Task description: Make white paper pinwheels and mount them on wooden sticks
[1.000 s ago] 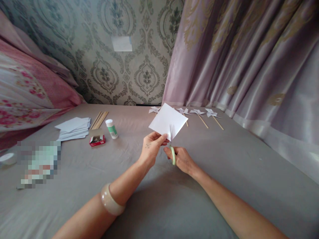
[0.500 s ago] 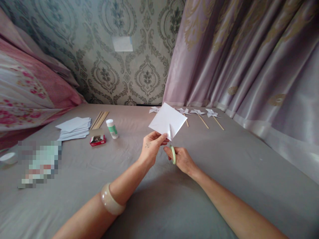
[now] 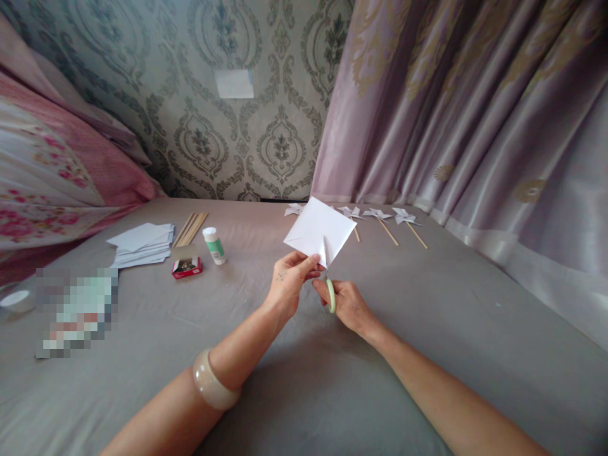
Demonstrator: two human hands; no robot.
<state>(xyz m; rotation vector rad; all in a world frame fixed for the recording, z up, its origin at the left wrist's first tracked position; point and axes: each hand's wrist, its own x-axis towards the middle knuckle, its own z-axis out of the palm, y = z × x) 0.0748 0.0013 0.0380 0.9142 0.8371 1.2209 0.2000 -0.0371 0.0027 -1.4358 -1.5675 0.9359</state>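
Note:
A square sheet of white paper is held up in front of me, one corner toward me. My left hand pinches it near that lower corner, thumb on top. In my right hand is a pair of scissors with pale green handles, fingers wrapped around them. The scissor blades meet the paper at its lower edge, where a slit runs in toward the middle. Behind the sheet lie several white paper pinwheels on thin wooden sticks, one of them partly hidden by the paper.
At the left lie a stack of white paper, several wooden sticks, a glue stick and a small red box. A blurred packet and a white round lid-like thing are farther left. Curtains hang at the right.
The scissor blades show less over the paper now, and the slit stands slightly open. Both hands have stayed nearly in place.

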